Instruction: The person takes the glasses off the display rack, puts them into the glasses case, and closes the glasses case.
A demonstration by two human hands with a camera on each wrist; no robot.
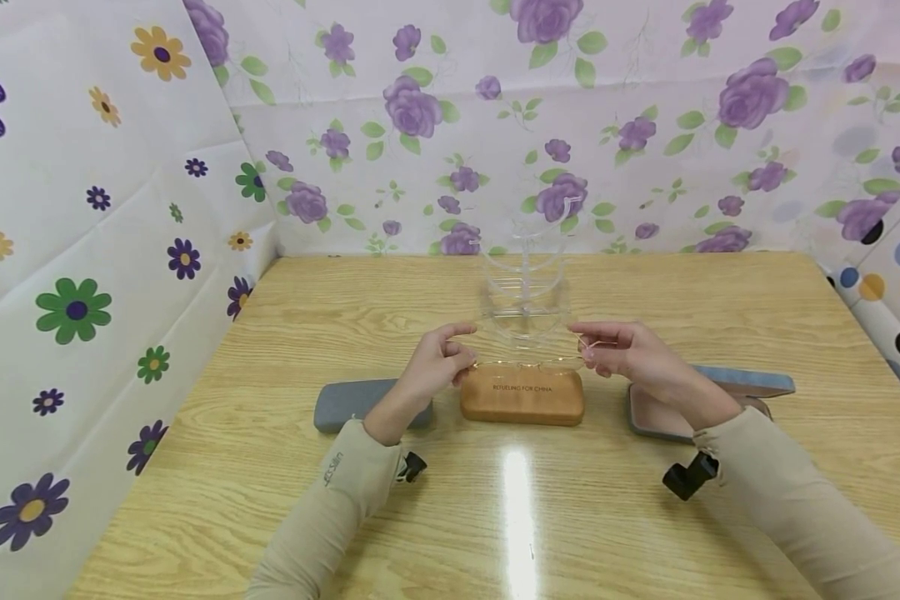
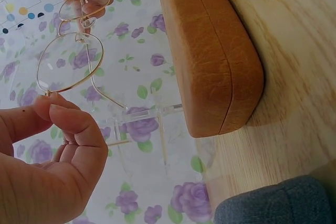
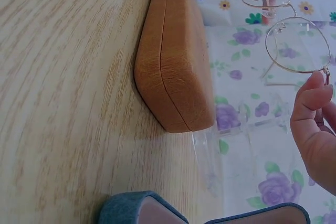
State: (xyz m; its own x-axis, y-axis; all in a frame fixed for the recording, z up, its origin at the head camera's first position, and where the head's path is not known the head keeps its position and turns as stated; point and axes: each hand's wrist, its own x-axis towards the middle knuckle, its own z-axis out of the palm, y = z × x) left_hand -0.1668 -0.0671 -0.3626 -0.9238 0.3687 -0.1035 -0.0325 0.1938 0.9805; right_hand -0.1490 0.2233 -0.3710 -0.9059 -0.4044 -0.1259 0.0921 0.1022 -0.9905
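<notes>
A pair of thin gold-rimmed eyeglasses (image 2: 70, 62) is held up between both hands, over the back edge of a brown glasses case (image 1: 522, 404). My left hand (image 1: 437, 360) pinches one end of the frame near the hinge. At the other end my right hand (image 1: 621, 354) pinches the opposite hinge, thumb against fingers. The closed brown case lies on the table with lettering on its lid. Just behind the glasses stands a clear plastic display rack (image 1: 526, 292) with several curved tiers.
A closed grey-blue case (image 1: 337, 406) lies under my left forearm. An open blue case (image 1: 648, 412) with a pink lining sits below my right wrist. The wood-grain table (image 1: 435, 517) meets flowered cloth walls at the back and sides.
</notes>
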